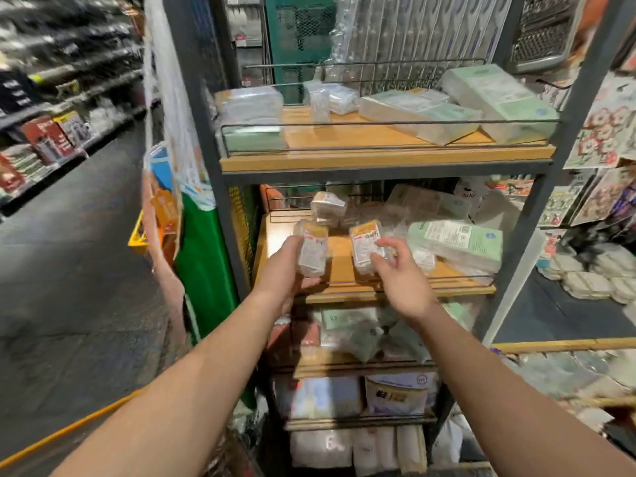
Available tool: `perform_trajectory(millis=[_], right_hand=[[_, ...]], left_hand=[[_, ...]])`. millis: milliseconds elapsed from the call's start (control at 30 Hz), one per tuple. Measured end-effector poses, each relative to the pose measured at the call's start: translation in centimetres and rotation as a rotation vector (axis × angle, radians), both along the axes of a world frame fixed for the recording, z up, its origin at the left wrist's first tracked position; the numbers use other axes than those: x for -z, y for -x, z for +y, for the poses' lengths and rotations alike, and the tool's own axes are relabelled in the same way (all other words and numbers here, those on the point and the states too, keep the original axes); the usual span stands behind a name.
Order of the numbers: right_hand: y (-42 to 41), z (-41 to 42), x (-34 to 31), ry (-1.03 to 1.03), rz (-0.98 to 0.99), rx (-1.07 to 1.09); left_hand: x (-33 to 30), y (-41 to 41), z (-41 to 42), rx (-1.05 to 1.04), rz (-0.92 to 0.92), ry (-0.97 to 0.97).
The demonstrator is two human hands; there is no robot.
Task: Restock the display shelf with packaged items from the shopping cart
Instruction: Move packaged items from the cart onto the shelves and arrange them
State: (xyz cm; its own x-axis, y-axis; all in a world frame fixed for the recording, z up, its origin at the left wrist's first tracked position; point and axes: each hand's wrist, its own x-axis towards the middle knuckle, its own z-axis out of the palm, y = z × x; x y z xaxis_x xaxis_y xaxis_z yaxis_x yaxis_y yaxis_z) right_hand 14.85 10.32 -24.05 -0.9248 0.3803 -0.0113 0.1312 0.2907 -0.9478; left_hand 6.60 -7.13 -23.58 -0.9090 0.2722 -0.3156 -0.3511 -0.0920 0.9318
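Reaching into the second tier of the display shelf [344,270], I have both hands over its front edge, where a thin wire rail [447,278] runs along the lip. My left hand [285,270] has its grip closed around a clear packet with an orange label [312,247], held just above the bare wooden board. My right hand [401,270] has its grip narrow, fingers curled on a second clear packet [366,247], which stands upright on the board just beside the first. Open board lies between and behind the two packets.

To the right, stacked green flat packs [457,244] crowd the tier and limit room on that side. More small clear packets [327,206] sit at the back. The dark upright post [210,149] bounds the left. The tier above [378,156] carries further green packs behind its own rail.

Lower tiers hold mixed packs, blurred and partly hidden by my forearms. A yellow bar [69,432] crosses the lower left corner; I cannot tell what it belongs to. The aisle shelving [51,98] at left is motion-blurred.
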Motion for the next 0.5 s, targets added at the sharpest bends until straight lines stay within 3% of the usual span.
perform_trajectory(millis=[100, 233, 433, 500], right_hand=[[-2.6, -5.5, 0.3, 0.197, 0.026, -0.022], [-4.7, -12.9, 1.8, 0.458, -0.04, -0.018], [-8.7, -24.6, 5.9, 0.678, -0.13, -0.177], [-9.5, -27.8, 6.6, 0.579, -0.188, -0.236]], left_hand=[[0.7, -3.6, -5.1, 0.016, -0.107, -0.231], [1.9, -7.8, -12.2, -0.016, -0.187, -0.401], [4.9, -13.8, -24.5, -0.091, -0.255, -0.35], [6.0, -15.2, -28.0, -0.111, -0.294, -0.341]])
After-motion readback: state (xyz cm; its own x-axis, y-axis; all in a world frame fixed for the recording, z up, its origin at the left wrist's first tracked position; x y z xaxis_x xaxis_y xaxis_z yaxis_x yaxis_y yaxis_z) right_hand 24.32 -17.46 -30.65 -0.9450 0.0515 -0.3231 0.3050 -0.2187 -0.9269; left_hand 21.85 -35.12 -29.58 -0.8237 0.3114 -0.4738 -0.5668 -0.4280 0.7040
